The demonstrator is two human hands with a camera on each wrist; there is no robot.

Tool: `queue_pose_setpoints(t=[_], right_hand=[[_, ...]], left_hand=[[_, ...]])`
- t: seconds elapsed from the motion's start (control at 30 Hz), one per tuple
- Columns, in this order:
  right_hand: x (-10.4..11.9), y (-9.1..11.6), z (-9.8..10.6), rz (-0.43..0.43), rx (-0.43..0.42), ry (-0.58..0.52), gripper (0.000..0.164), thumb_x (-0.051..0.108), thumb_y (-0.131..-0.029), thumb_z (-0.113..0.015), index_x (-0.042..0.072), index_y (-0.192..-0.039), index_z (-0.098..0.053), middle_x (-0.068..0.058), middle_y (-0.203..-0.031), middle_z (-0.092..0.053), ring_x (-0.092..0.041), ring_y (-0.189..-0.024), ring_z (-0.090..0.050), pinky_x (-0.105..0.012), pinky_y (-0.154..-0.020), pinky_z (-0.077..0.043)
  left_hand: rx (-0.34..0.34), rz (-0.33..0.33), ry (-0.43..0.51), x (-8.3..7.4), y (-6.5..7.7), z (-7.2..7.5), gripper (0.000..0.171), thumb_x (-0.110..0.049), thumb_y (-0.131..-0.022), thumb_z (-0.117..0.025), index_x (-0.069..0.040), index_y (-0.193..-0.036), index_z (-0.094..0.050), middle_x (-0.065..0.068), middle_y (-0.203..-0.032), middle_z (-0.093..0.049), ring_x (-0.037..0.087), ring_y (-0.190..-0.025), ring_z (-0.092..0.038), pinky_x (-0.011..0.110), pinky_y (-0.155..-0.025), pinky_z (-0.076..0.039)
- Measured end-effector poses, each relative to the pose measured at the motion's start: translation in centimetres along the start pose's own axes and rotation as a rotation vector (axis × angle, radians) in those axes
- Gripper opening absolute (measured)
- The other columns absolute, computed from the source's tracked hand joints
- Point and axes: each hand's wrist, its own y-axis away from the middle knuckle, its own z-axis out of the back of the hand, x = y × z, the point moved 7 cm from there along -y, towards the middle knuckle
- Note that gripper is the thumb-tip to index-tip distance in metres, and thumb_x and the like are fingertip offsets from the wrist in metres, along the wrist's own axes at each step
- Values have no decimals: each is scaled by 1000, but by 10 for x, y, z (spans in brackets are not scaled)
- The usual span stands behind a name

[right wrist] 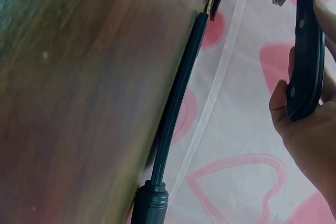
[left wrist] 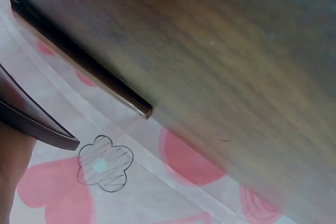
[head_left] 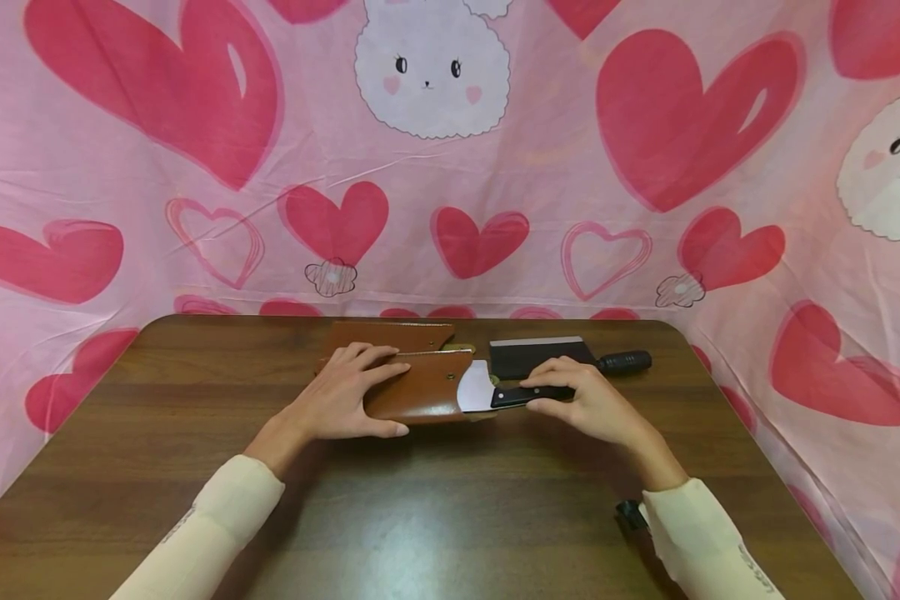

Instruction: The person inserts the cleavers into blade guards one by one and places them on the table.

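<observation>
Near the worktop's (head_left: 420, 525) far edge: glossy brown sheath (head_left: 431, 389), stitched top edge, held between left hand (head_left: 348, 392) thumb and fingers, second sheath (head_left: 397, 335) and black cleaver (head_left: 532, 358) just behind. Wrist views show the front sheath and knife (head_left: 477, 390) lifted clear, not obvious from head; right wrist adds the riveted handle's (right wrist: 304, 66) butt. Pale blade sits partly inside the front sheath, black handle gripped by right hand (head_left: 596, 404).

Wood-grain table (head_left: 420, 508) before a pink backdrop (head_left: 555, 167) with red hearts (head_left: 675, 125) and white animal faces (head_left: 431, 96)
</observation>
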Motion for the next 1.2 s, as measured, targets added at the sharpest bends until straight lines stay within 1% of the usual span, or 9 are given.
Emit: queue_pose_setpoints(t=[0.4,0.73,1.1,1.2], right_hand=[[1,0,-6,16,6,-17,30,15,-85,-83,14,-115,-79,9,-109,-69,-13,-103,-60,-33,-82,-53],[0,0,-8,-5,22,-10,31,16,-86,-83,14,-116,-78,8,-110,-69,-13,-103,-60,-34,-82,-53],[3,-5,-10,28,0,0,32,10,-84,-84,13,-115,-79,9,-107,-69,-13,-100,-61,-34,-81,-52],[4,-6,-10,29,-1,1,32,10,-84,-84,13,-115,-79,9,-107,-69,-13,-101,-61,-34,-81,-53]], left_hand=[[13,-1,-2,0,0,0,90,-80,-74,-67,-22,-142,-62,7,-147,-51,26,-129,-42,52,-104,-32],[22,4,-1,1,0,-1,90,-80,-74,-67,-22,-143,-61,6,-147,-50,26,-130,-42,52,-105,-31],[12,-6,10,-3,-4,1,90,-81,-74,-67,-22,-142,-62,6,-147,-50,26,-130,-42,53,-105,-31],[16,-6,11,-4,-4,1,90,-81,-74,-67,-23,-142,-62,6,-147,-50,26,-130,-42,54,-105,-31]])
